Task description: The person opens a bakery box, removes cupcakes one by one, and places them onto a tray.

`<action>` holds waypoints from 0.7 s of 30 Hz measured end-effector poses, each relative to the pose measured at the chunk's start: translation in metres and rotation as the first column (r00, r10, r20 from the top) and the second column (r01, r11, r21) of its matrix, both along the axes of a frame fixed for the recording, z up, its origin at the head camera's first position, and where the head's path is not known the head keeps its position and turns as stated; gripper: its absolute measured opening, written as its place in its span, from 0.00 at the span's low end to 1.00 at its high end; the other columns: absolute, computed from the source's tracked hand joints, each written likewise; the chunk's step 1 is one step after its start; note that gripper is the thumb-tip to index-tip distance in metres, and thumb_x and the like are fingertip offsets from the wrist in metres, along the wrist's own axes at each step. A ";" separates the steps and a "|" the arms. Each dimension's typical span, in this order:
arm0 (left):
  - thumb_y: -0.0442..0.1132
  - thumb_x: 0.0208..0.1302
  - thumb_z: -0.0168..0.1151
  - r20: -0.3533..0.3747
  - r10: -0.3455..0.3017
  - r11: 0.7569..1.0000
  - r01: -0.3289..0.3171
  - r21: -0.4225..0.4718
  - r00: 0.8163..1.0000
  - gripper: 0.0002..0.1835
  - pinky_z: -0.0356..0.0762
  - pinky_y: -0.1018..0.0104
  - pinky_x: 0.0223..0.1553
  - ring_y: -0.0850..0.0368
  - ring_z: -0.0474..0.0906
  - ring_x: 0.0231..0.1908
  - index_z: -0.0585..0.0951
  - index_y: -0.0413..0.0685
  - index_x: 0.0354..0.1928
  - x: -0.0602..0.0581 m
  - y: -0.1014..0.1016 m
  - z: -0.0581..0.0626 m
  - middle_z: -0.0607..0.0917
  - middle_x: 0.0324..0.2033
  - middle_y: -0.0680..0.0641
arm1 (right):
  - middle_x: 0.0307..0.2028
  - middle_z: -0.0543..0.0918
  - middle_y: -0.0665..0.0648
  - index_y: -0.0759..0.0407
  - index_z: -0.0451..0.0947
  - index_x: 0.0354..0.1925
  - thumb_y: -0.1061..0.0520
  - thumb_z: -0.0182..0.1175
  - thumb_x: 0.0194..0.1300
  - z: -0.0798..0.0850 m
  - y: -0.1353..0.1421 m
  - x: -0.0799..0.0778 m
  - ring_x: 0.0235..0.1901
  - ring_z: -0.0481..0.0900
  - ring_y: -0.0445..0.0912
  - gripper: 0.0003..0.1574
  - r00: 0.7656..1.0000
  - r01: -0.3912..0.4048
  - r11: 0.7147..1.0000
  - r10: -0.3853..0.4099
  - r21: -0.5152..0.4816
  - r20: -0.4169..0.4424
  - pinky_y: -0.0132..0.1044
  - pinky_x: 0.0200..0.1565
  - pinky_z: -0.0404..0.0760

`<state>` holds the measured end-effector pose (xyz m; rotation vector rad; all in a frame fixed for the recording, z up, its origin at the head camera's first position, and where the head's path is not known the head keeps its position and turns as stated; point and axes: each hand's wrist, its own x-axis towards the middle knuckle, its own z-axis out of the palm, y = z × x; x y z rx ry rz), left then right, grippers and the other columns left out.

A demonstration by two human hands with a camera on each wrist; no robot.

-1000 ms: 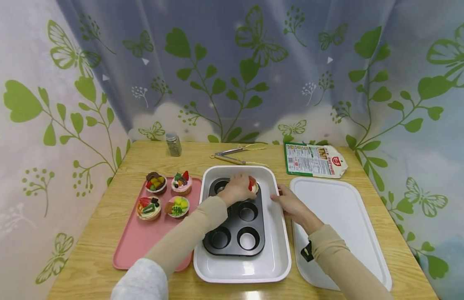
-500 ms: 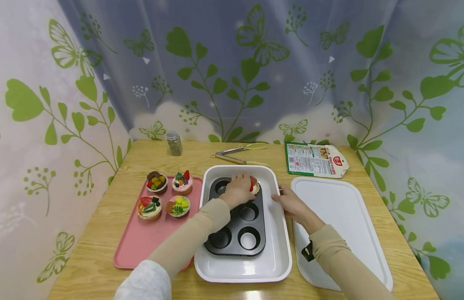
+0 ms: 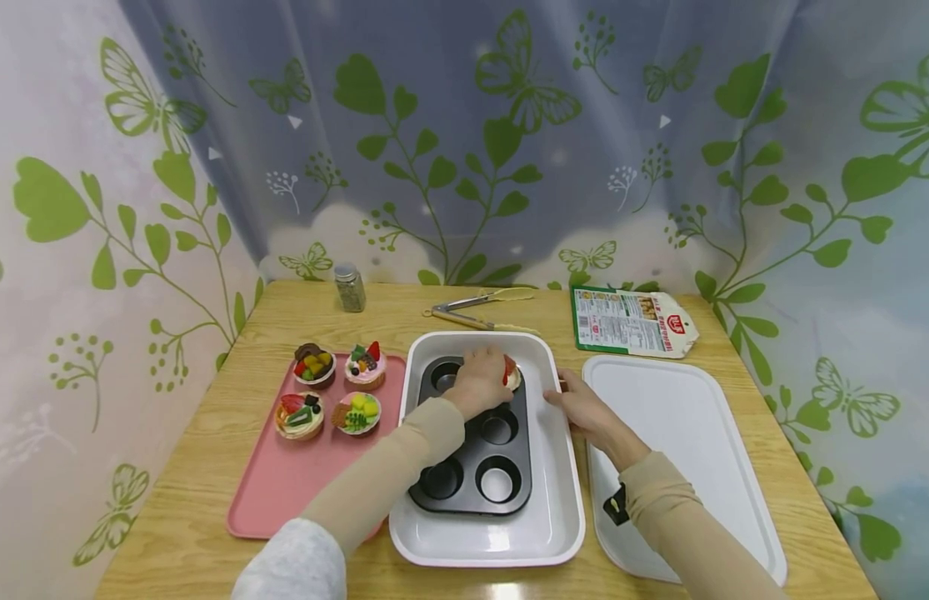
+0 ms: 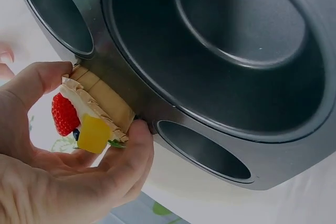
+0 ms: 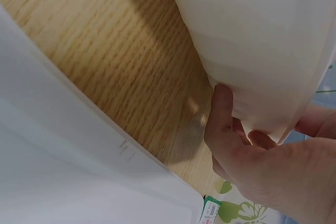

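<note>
My left hand [image 3: 479, 385] pinches a fruit-topped cupcake [image 4: 113, 106] by its wrapper, over a far-right cup of the dark muffin pan [image 3: 464, 500]. The cupcake carries a red berry, a yellow cube and cream, and stands tilted at the pan's surface in the left wrist view; in the head view the fingers partly cover it. The pan lies inside a deep white tray [image 3: 561, 525]. On the tray's right side, my right hand [image 3: 590, 415] grips the wall, its fingers against the outside and its thumb at the rim in the right wrist view [image 5: 262, 163].
A pink tray [image 3: 299, 500] at the left bears several decorated cupcakes [image 3: 355, 414]. To the right lies a flat white lid-like tray [image 3: 689, 467]. Behind are a spice jar [image 3: 349, 289], metal tongs [image 3: 464, 318] and a printed food packet [image 3: 629, 322].
Both hands hold nearly the same places. The left hand, with the cupcake, has shifted very slightly at the far-right cup; the view itself has moved a little.
</note>
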<state>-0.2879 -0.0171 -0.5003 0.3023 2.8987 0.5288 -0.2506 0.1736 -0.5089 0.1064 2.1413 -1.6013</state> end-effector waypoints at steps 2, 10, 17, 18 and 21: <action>0.48 0.60 0.78 -0.001 -0.004 1.000 0.004 -0.002 1.000 0.35 0.82 0.49 0.57 0.40 0.74 0.59 0.75 0.37 0.63 0.000 0.001 0.000 0.80 0.57 0.38 | 0.71 0.64 0.76 0.65 0.47 0.81 0.60 0.45 0.82 0.001 0.000 0.001 0.65 0.75 0.69 0.37 1.000 0.000 1.000 0.000 -0.004 0.000 0.61 0.57 0.84; 0.48 0.60 0.79 0.000 0.002 1.000 -0.002 0.011 1.000 0.35 0.82 0.48 0.57 0.38 0.75 0.60 0.75 0.37 0.62 -0.003 0.002 0.000 0.80 0.58 0.38 | 0.71 0.65 0.76 0.65 0.49 0.80 0.60 0.46 0.82 0.000 0.001 -0.001 0.64 0.76 0.67 0.36 1.000 0.004 1.000 -0.004 0.001 -0.008 0.59 0.55 0.85; 0.46 0.57 0.80 0.008 0.011 0.999 -0.011 0.052 1.000 0.35 0.81 0.47 0.57 0.36 0.76 0.58 0.75 0.37 0.60 -0.002 -0.001 0.002 0.79 0.57 0.36 | 0.70 0.67 0.74 0.64 0.51 0.80 0.60 0.48 0.81 -0.005 0.002 -0.002 0.61 0.78 0.63 0.36 1.000 0.014 1.000 -0.014 0.008 -0.004 0.54 0.51 0.86; 0.46 0.57 0.80 0.011 0.011 0.998 -0.011 0.056 1.000 0.35 0.81 0.47 0.58 0.36 0.76 0.58 0.75 0.37 0.61 -0.002 -0.001 0.002 0.79 0.57 0.36 | 0.69 0.67 0.74 0.64 0.51 0.80 0.60 0.47 0.81 -0.005 0.002 -0.002 0.61 0.78 0.63 0.35 1.000 0.012 1.000 -0.012 0.009 -0.006 0.54 0.51 0.86; 0.46 0.57 0.80 0.011 0.005 0.998 -0.006 0.060 1.000 0.35 0.80 0.46 0.58 0.36 0.76 0.58 0.75 0.36 0.60 -0.001 -0.002 0.003 0.79 0.56 0.36 | 0.69 0.67 0.75 0.64 0.52 0.79 0.60 0.47 0.81 -0.005 0.001 -0.002 0.61 0.78 0.63 0.35 1.000 0.016 1.000 -0.016 0.006 -0.009 0.55 0.51 0.86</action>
